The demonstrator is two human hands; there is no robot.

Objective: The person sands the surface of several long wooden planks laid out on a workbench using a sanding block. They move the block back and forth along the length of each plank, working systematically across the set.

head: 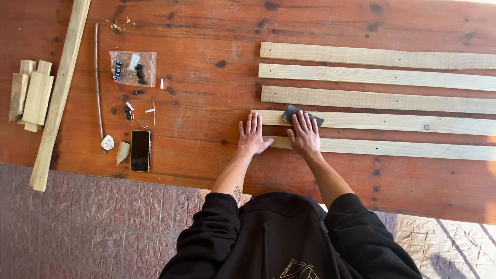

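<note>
Pressing the dark sanding pad under your flat-fingered right hand, the slat may skid; left hand, splayed flat, barely pins its end.

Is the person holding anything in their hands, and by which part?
The right hand presses flat on top of a dark sanding pad on a wooden slat. The left hand lies flat, gripping nothing.
</note>
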